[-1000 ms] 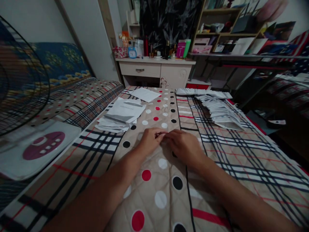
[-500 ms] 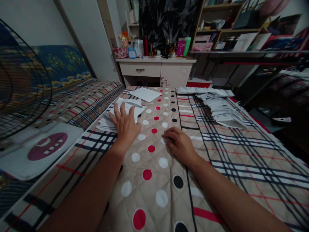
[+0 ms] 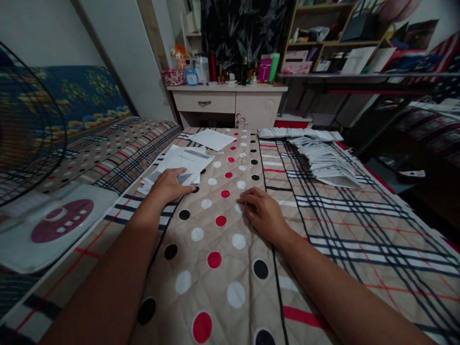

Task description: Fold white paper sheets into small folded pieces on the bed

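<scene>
My left hand (image 3: 168,187) lies at the near edge of a loose pile of white paper envelopes or sheets (image 3: 190,160) on the left of the bed. Its fingers rest over the papers, and its thumb points right, apart from them. The pile is uneven, with some grey showing. Just beyond it, a single white envelope or sheet (image 3: 212,139) lies flat. My right hand (image 3: 261,211) rests on the dotted bedspread (image 3: 230,254), fingers curled in towards the thumb. Whether anything small is between those fingertips, I cannot tell.
A fanned stack of white papers (image 3: 325,162) lies at the far right, with a white bundle (image 3: 300,134) behind it. On the left are a fan (image 3: 32,124) and a white plastic packet with a purple oval (image 3: 64,220). A white cabinet (image 3: 206,101) stands beyond the bed.
My left hand has drawn back towards me and down from above the pile, and more of the papers shows. The right hand stays in place. The view has shifted slightly.
</scene>
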Available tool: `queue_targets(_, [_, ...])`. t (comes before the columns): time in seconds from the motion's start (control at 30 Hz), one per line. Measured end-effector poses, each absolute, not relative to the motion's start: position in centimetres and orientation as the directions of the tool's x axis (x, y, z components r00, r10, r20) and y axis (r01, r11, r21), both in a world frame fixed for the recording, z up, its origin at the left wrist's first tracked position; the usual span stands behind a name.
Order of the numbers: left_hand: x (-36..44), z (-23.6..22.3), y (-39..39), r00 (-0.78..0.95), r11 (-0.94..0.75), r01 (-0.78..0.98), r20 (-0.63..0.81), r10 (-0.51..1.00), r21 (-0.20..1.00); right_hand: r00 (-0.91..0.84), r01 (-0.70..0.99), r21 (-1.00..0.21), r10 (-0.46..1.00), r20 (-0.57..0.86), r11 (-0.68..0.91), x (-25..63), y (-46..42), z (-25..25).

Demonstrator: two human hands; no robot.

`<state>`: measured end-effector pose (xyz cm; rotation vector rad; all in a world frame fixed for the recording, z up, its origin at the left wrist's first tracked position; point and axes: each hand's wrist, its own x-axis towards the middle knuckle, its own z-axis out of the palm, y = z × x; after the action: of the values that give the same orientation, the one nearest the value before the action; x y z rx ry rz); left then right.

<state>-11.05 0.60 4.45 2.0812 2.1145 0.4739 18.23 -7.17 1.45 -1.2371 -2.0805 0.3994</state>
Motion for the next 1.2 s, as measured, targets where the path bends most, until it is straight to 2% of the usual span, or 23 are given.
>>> queue_targets(0.2, [-11.5,4.7,0.9,-0.036,0.038,0.957,-0.012,0.999,0.286,-0.321,0.64,-0.584,0.864,0.388,0.499,18.2,-7.1,1.4])
queue_targets(0.43, [-11.8,5.1,0.9,-0.065,0.063,0.95,-0.007,0.998,0.307,-0.308,0.628,-0.611,0.875,0.373,0.482,18.3,-6.9,1.1])
queue_targets(0.5, [-12.2,5.3,1.0,-0.049,0.051,0.938,-0.015,0.999,0.342,-0.307,0.624,-0.615,0.874,0.376,0.483,18.3,-6.9,1.1])
queue_targets(0.7, [-14.1,5.9,1.1,-0.014,0.025,0.84,-0.025,1.0,0.543,-0.302,0.607,-0.632,0.875,0.378,0.483,18.3,-6.9,1.2])
queue_targets(0.77, [-14.4,5.9,1.1,-0.077,0.071,0.813,-0.014,0.997,0.578,-0.298,0.604,-0.635,0.876,0.38,0.481,18.3,-6.9,1.1])
queue_targets(0.87, [-13.9,6.4,0.8,-0.342,0.222,0.759,0.084,0.936,0.612,-0.297,0.598,-0.641,0.876,0.379,0.481,18.4,-7.0,1.1])
queue_targets(0.93, [-12.5,7.2,0.5,-0.481,0.26,0.695,0.165,0.861,0.671,-0.284,0.581,-0.662,0.881,0.379,0.472,18.3,-7.0,1.2])
queue_targets(0.97, [-11.5,7.7,0.2,-0.54,0.197,0.555,0.17,0.824,0.808,-0.269,0.565,-0.682,0.885,0.38,0.465,18.3,-7.0,1.3])
queue_targets(1.0, [-10.2,8.1,-0.1,-0.566,0.115,0.333,0.101,0.818,0.936,-0.242,0.54,-0.712,0.893,0.379,0.449,18.3,-7.0,1.3])
queue_targets(1.03, [-8.7,8.4,-0.4,-0.498,0.036,0.103,0.021,0.867,0.994,-0.201,0.499,-0.757,0.906,0.373,0.422,18.2,-7.0,1.4])
queue_targets(1.07, [-7.2,8.6,-0.7,-0.422,-0.067,-0.098,0.02,0.906,0.993,-0.158,0.432,-0.814,0.921,0.356,0.389,18.2,-7.0,1.4])
queue_targets(1.13, [-4.0,8.3,-1.5,-0.255,-0.123,-0.426,0.011,0.967,0.896,-0.084,0.227,-0.923,0.95,0.3,0.312,18.2,-7.0,1.4])
queue_targets(1.2, [-1.2,7.3,-2.5,-0.12,-0.041,-0.553,-0.03,0.992,0.832,-0.016,0.024,-0.963,0.963,0.268,0.268,18.4,-6.9,1.3])
